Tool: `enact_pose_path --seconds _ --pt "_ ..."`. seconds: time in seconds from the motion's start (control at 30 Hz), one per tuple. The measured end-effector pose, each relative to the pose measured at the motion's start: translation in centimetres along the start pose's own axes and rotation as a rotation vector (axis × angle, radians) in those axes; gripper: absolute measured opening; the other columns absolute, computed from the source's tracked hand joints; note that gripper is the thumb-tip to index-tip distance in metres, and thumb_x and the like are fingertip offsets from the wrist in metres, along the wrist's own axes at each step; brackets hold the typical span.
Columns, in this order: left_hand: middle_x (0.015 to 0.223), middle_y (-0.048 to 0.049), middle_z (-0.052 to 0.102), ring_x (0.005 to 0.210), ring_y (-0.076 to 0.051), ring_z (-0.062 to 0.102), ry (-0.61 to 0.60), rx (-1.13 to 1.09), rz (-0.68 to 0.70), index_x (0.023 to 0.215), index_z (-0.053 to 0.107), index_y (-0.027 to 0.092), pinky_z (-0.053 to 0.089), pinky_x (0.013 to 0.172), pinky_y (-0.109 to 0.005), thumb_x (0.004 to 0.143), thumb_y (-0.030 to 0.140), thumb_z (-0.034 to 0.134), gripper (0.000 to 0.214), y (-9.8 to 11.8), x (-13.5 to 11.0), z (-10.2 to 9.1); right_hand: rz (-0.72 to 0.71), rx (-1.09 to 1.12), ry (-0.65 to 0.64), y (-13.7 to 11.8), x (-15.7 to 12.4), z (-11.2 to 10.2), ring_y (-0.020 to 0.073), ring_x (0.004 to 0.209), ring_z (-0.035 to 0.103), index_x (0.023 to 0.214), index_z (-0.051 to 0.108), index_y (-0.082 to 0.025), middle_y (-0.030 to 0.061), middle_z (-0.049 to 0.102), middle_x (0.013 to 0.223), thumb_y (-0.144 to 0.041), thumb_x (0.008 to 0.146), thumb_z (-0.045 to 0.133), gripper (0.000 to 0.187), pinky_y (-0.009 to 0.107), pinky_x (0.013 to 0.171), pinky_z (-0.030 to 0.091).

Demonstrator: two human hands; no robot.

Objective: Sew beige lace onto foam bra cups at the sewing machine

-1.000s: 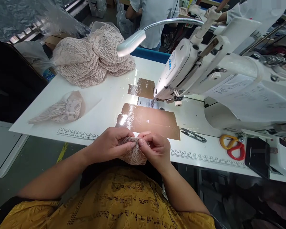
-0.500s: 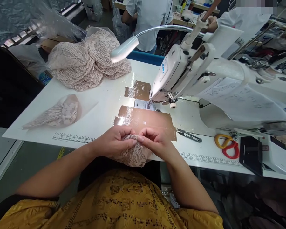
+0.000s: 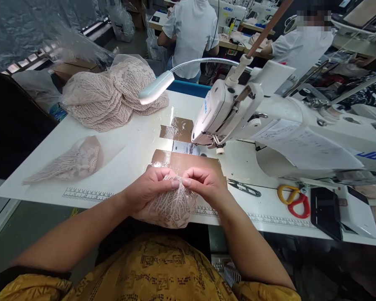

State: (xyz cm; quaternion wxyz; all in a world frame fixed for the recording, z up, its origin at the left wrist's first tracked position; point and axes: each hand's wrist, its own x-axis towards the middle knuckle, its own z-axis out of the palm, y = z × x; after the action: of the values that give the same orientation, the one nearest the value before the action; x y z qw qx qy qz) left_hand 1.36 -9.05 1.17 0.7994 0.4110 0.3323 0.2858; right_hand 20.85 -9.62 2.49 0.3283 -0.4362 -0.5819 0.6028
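Between my hands is a piece of pale pink lace fabric (image 3: 171,209), bunched over the front edge of the table. My left hand (image 3: 148,188) pinches its upper edge between thumb and fingers. A short way to the right, my right hand (image 3: 205,186) pinches the same edge. Just beyond them the sewing machine (image 3: 209,113) stands with its needle area over the metal plate (image 3: 181,147). Brown tape-like sheets (image 3: 188,161) cover the table around that plate. Fingers hide part of the lace edge.
Stacked lace pieces (image 3: 97,98) lie at the back left, and a single lace piece (image 3: 78,161) nearer. Thread snips (image 3: 244,188), scissors (image 3: 296,200) and a phone (image 3: 326,213) lie right. A lamp (image 3: 156,88) overhangs the table. Two people work beyond.
The view has shifted, so the table and machine sit lower and slightly left. More of the lace now hangs spread below my fingers; both hands keep their pinch.
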Motion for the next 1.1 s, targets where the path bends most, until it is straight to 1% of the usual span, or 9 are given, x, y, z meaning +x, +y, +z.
enact_pose_path --seconds 0.1,0.2,0.3,0.37,0.43,0.5,0.67,0.9,1.1 --pt "0.073 -0.0026 0.064 0.064 -0.015 0.061 0.137 -0.016 0.033 0.083 0.056 0.014 0.052 0.062 -0.029 0.081 0.031 0.062 0.018 1.8 -0.3 -1.4 0.007 -0.075 0.06 0.3 -0.2 -1.7 0.0097 0.06 0.048 0.084 0.066 -0.018 -0.001 0.057 0.069 -0.041 0.082 0.065 0.023 0.022 0.052 0.039" --pt "0.072 0.0003 0.064 0.065 -0.013 0.06 0.443 0.116 0.254 0.083 0.056 0.015 0.052 0.062 -0.027 0.08 0.026 0.064 0.013 4.7 -0.6 -3.7 0.039 -0.218 0.152 0.4 -1.1 -3.9 0.0096 0.057 0.047 0.09 0.066 -0.018 -0.0008 0.057 0.072 -0.041 0.085 0.062 0.023 0.022 0.049 0.037" --pt "0.068 0.0041 0.057 0.063 -0.009 0.052 0.656 0.614 0.503 0.079 0.057 0.017 0.044 0.06 -0.02 0.085 0.029 0.064 0.015 6.5 0.5 -4.9 0.027 -0.392 0.224 0.1 -1.8 -5.4 0.0097 0.053 0.043 0.088 0.065 -0.02 -0.0019 0.056 0.068 -0.04 0.088 0.057 0.022 0.023 0.047 0.032" --pt "0.066 0.0031 0.052 0.064 -0.01 0.048 0.597 1.038 0.59 0.074 0.057 0.016 0.041 0.061 -0.022 0.088 0.028 0.058 0.019 6.1 2.6 -4.3 0.002 -0.527 0.223 -0.3 -1.5 -5.6 0.0109 0.054 0.044 0.087 0.066 -0.021 -0.0023 0.056 0.066 -0.037 0.089 0.054 0.02 0.024 0.048 0.033" --pt "0.062 0.0003 0.05 0.063 -0.012 0.047 0.461 1.265 0.58 0.061 0.053 0.016 0.039 0.062 -0.026 0.083 0.019 0.058 0.023 4.5 5.3 -2.8 -0.019 -0.661 0.207 -0.6 -0.7 -5.4 0.0132 0.059 0.05 0.09 0.067 -0.022 -0.0012 0.061 0.07 -0.032 0.09 0.052 0.018 0.026 0.053 0.037" --pt "0.065 -0.0063 0.055 0.069 -0.019 0.051 0.267 1.728 0.489 0.064 0.056 0.015 0.041 0.064 -0.032 0.082 0.012 0.051 0.019 2.4 7.6 -0.9 -0.037 -0.766 0.206 -0.6 0.4 -5.0 0.0163 0.068 0.058 0.094 0.068 -0.022 0.001 0.068 0.079 -0.025 0.089 0.051 0.018 0.028 0.061 0.041" --pt "0.073 -0.0163 0.062 0.076 -0.029 0.056 0.121 1.826 0.452 0.076 0.065 0.01 0.044 0.065 -0.04 0.092 0.024 0.044 0.03 0.0 8.6 1.5 -0.072 -0.965 0.165 1.6 2.1 -4.0 0.0206 0.091 0.062 0.103 0.07 -0.02 0.0071 0.069 0.102 -0.013 0.089 0.047 0.028 0.03 0.075 0.044" --pt "0.096 -0.012 0.068 0.086 -0.019 0.063 -0.143 1.501 0.535 0.094 0.069 0.012 0.052 0.074 -0.031 0.099 0.027 0.04 0.033 2.5 7.7 -1.5 -0.079 -1.369 0.134 3.4 1.7 -2.8 0.021 0.085 0.056 0.104 0.069 -0.017 0.0091 0.065 0.096 -0.007 0.09 0.043 0.032 0.031 0.067 0.038" --pt "0.122 -0.0134 0.067 0.096 -0.022 0.064 -0.083 1.758 0.756 0.114 0.067 0.01 0.053 0.084 -0.036 0.102 0.026 0.036 0.037 0.5 9.8 -3.6 -0.029 -1.406 0.164 3.3 2.5 -3.1 0.0209 0.084 0.053 0.115 0.066 -0.02 0.0076 0.064 0.102 -0.006 0.09 0.04 0.039 0.032 0.065 0.036"
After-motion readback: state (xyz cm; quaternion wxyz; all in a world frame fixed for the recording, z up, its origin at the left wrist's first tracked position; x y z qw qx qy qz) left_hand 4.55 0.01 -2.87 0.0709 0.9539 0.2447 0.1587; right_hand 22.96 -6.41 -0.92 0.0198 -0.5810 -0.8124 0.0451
